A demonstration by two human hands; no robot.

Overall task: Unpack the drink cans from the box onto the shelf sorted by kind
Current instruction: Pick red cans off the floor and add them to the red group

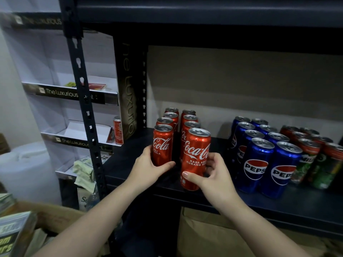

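Two rows of red Coca-Cola cans stand on the dark shelf (pixel 241 201). My left hand (pixel 148 167) grips the front can of the left row (pixel 163 143) near its base. My right hand (pixel 209 175) grips the front can of the right row (pixel 196 156), thumb across its lower front; this can stands at the shelf's front edge. To the right stand two rows of blue Pepsi cans (pixel 258 164), then green and red Milo cans (pixel 313 160) at the far right.
A black slotted upright post (pixel 83 101) stands left of the shelf. Behind it is a white cardboard display rack (pixel 74 93) with one lone red can (pixel 118 129). A brown cardboard box (pixel 213 236) sits under the shelf, another box at lower left (pixel 46 214).
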